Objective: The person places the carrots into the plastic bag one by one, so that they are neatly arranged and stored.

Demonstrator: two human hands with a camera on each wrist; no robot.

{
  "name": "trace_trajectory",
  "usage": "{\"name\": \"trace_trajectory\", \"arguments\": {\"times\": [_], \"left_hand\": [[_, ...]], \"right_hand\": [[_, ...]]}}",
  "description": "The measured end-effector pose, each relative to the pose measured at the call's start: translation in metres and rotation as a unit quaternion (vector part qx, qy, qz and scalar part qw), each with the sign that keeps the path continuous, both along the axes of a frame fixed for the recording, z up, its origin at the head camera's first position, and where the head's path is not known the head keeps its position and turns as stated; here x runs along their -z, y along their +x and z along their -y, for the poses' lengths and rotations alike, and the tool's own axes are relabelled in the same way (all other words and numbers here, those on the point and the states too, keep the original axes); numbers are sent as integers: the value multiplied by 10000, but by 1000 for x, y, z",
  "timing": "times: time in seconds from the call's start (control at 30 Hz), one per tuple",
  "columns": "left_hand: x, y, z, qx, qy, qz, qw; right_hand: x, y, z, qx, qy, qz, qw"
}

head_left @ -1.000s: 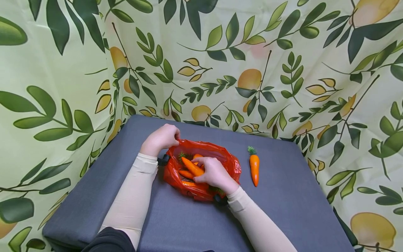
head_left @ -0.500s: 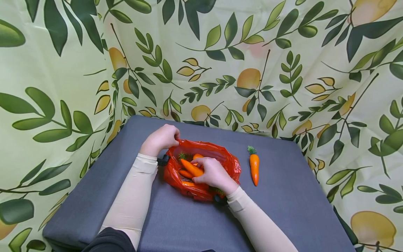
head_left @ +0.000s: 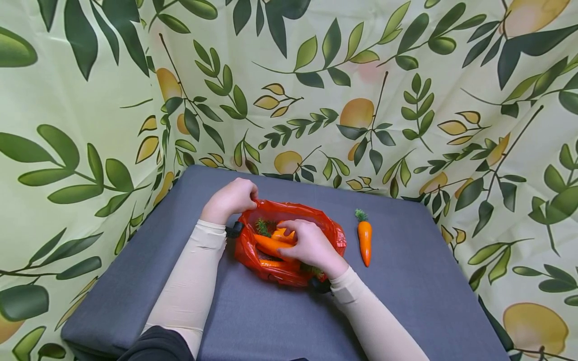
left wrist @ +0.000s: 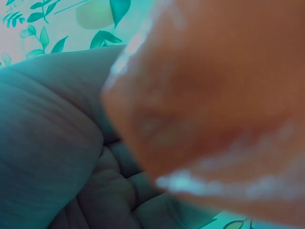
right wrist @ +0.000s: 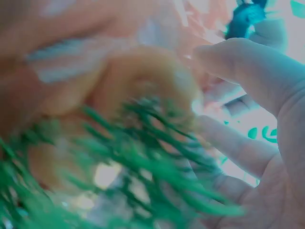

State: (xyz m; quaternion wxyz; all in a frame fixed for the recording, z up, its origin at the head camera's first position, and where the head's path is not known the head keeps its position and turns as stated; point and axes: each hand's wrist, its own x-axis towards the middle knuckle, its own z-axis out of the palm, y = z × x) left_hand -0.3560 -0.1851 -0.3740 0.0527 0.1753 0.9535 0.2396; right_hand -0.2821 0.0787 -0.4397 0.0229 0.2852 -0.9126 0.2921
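Note:
A red plastic bag (head_left: 311,214) stands with its mouth spread, and several orange carrots lie inside. My left hand (head_left: 231,200) pinches the bag's rim at its far left corner. In the left wrist view the blurred bag wall (left wrist: 214,95) covers part of the palm. My right hand (head_left: 313,245) is inside the mouth, over the carrots, with thumb and fingers apart. One carrot (head_left: 270,244) lies just left of those fingertips, its tip toward the left. Green carrot tops (right wrist: 152,157) blur the front of the right wrist view; finger contact is hard to judge.
A single carrot (head_left: 365,243) with a green top lies on the grey padded surface (head_left: 406,281), right of the bag. Leaf-and-fruit patterned cloth (head_left: 307,100) hangs behind and along both sides.
The right hand has let go of the carrot it was gripping and shifted slightly up and right. That carrot now lies lower among the others. The left hand has stayed on the rim.

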Motion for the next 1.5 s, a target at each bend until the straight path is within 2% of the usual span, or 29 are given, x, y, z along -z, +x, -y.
{"name": "trace_trajectory", "arguments": {"times": [0.13,0.3,0.43,0.6,1.0,1.5], "left_hand": [[0,0,0,7,-7,-62,10000],[-1,0,0,7,-15,-97,10000],[-1,0,0,4,-26,-77,10000],[-1,1,-1,14,-24,-73,10000],[1,-1,-1,-13,22,20,10000],[-1,1,-2,25,25,-14,10000]], "right_hand": [[-11,0,-8,103,-270,-61,9996],[-27,0,-23,444,-614,-252,9968],[-40,-1,-39,817,-618,-429,9938],[-49,-4,-61,1182,-617,-347,9905],[-44,-23,-116,2121,-81,-24,9772],[-39,-28,-146,2461,266,393,9681]]}}
